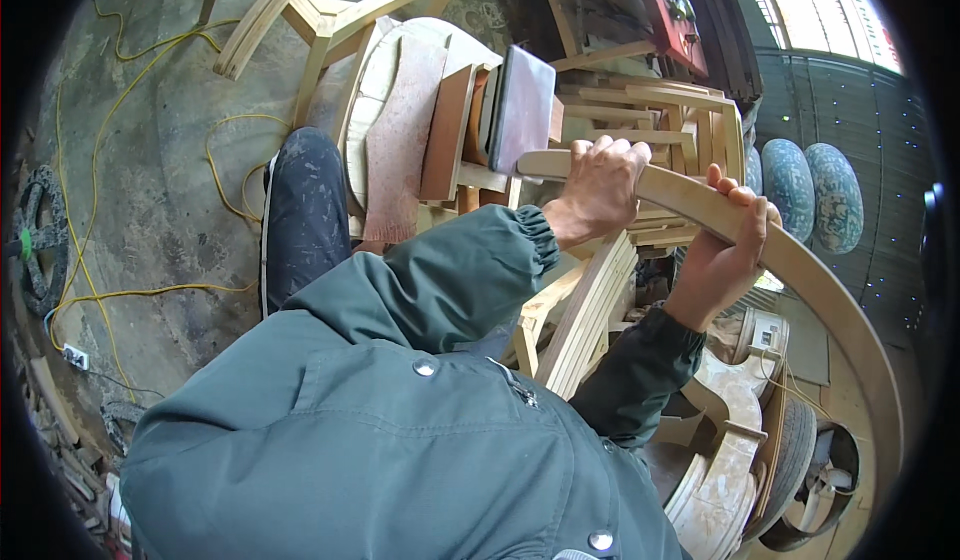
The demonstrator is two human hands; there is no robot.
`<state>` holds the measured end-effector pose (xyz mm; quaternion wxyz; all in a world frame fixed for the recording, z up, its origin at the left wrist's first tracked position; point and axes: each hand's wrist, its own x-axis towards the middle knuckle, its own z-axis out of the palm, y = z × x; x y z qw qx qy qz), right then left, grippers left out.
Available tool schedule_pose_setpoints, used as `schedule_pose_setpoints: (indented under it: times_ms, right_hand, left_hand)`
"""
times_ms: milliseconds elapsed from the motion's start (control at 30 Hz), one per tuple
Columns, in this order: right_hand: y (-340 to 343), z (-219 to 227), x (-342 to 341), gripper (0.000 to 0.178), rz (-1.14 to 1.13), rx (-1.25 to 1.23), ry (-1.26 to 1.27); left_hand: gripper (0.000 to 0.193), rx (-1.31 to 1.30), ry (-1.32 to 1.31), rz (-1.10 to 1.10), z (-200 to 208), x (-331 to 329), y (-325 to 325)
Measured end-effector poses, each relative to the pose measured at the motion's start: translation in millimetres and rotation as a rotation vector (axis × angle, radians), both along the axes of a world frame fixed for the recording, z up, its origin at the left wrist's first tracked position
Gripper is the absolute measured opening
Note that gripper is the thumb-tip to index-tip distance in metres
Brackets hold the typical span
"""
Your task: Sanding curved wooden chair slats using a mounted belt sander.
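Observation:
A long, curved strip of pale wood [835,310] sweeps from the middle of the view down to the lower right. Close to its squared end, my left hand [603,185] wraps over it with the fingers closed. Farther along the strip, my right hand [722,255] grips it, thumb and fingers around its edges. The end by my left hand meets or overlaps the lower part of a flat, grey-faced pad [528,105] with a dark edge; I cannot tell whether they touch. Behind the pad stand brown wooden blocks [447,135] and a worn, reddish curved board [400,135].
A pale wooden frame [330,22] stands at the upper left. Yellow cords [95,195] cross the concrete floor [165,240]. Stacked wooden frames [660,110] fill the space beyond my hands. A tyre [790,460] and a round metal fan [825,485] lie at the lower right.

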<state>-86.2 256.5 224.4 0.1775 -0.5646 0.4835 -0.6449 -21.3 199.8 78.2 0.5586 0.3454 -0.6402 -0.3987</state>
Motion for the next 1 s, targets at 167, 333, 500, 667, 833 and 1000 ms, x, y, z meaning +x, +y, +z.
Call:
schedule_pose_setpoints:
  times_ms: [167,333,500,667,833,1000]
  right_hand:
    - [24.5,-2.8,22.8,0.017,-0.113,0.152,0.107]
    - [31.0,-30.7,18.8,0.02,-0.136,0.114,0.139]
    - [24.3,-82.3,-0.4,0.022,-0.051,-0.054,0.216]
    - [22.0,-121.8,3.3,0.027,-0.123,-0.061,0.243]
    - [10.9,-65.0,5.9,0.02,-0.172,-0.057,0.287]
    - [-49.3,-9.1,25.9,0.027,-0.204,0.029,0.283]
  left_hand:
    - [0.025,-0.08,-0.005,0.01,-10.0,15.0,-14.9]
    - [0.019,-0.271,0.039,0.096,-22.6,13.9,-32.9]
    - [0.019,-0.396,0.057,0.109,-43.4,13.3,-64.8]
    - [0.02,-0.571,0.09,0.109,-59.1,8.3,-91.0]
    - [0.019,-0.366,0.073,0.066,-36.5,0.5,-65.6]
    - [0.023,0.004,0.115,0.13,-7.3,-4.2,-57.7]
